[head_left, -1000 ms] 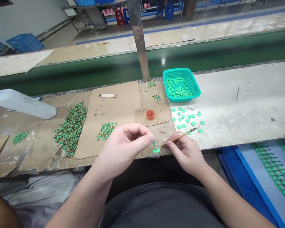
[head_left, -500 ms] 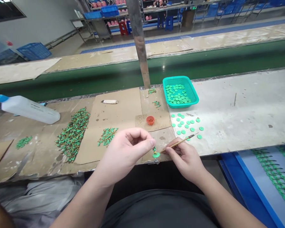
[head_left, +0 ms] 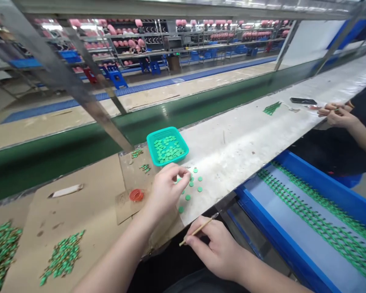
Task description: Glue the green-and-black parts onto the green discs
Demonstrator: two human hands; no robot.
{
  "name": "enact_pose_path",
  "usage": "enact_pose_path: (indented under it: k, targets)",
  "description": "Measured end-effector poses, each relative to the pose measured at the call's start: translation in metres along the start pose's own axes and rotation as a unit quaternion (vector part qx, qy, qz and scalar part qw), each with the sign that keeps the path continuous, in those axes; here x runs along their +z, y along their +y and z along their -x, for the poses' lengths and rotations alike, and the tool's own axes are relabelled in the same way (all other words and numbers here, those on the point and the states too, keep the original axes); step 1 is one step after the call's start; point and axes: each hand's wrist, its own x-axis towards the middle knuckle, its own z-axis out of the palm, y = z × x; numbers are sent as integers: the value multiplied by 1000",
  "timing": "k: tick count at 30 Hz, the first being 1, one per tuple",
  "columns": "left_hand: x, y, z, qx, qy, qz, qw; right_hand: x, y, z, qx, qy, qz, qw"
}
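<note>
My left hand (head_left: 170, 185) is closed in a pinch above the loose green discs (head_left: 199, 189), just in front of the turquoise basket. A bit of green shows by its fingertips, but whether it is a held piece or a disc behind them is unclear. Lower down, past the table's front edge, my right hand (head_left: 215, 246) grips a thin paintbrush (head_left: 199, 230) with a wooden handle, its tip pointing up and right. More green discs lie inside the turquoise basket (head_left: 167, 162). Left of my left hand stands a small red cup (head_left: 136, 195) on cardboard.
Piles of small green-and-gold pieces (head_left: 62, 256) lie on cardboard at left, near a whitish tube (head_left: 66, 191). At right, a blue tray (head_left: 253, 199) holds rows of green pieces. A co-worker's hands (head_left: 338, 114) are beyond it, near a phone (head_left: 303, 101). A metal post (head_left: 110, 130) rises behind.
The view has swung right, bringing the blue tray and co-worker into fuller sight. My left hand has moved over the discs; the green piece on a disc beneath its fingers is no longer clearly visible.
</note>
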Motion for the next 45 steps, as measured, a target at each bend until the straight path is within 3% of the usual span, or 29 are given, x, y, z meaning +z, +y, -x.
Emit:
enact_pose_path:
  k: [3, 6, 9, 12, 15, 18, 22, 26, 29, 31, 39, 42, 45]
  targets:
    - [47, -4, -40, 29, -26, -27, 999, -15, 0, 13, 38, 14, -4, 999]
    - [78, -10, -63, 27, -33, -58, 997, -27, 2, 21, 57, 29, 2, 998]
    - [92, -16, -72, 7, -34, -88, 996, -36, 3, 26, 68, 35, 3, 997]
    - [95, -19, -75, -15, -42, -110, 993, -44, 3, 27, 78, 33, -8, 996]
    - [85, -15, -72, -33, -41, -118, 992, -50, 0, 24, 88, 28, -15, 996]
    - [60, -6, -50, -52, -30, -117, 991, -57, -2, 20, 112, 21, -14, 993]
    - [10, -1, 11, -90, -80, -111, 986, -63, 0, 17, 136, 26, -10, 990]
    - [-26, -6, 76, -114, -59, -145, 981, -63, 2, 12, 138, 16, -9, 990]
    - [-30, -13, 105, -102, -53, -160, 980, -60, -2, 5, 135, -18, -9, 991]
    - [-26, -17, 111, -79, -69, -160, 982, -58, -5, 1, 137, -28, -9, 990]
    - [-16, -30, 91, 28, -141, -206, 968, -51, -16, -1, 146, 26, -51, 988]
    - [-19, -36, 99, 39, -110, -248, 962, -52, -20, -3, 115, 51, -63, 990]
    - [-26, -46, 119, 28, -50, -288, 956, -52, -25, -9, 90, 26, -44, 995]
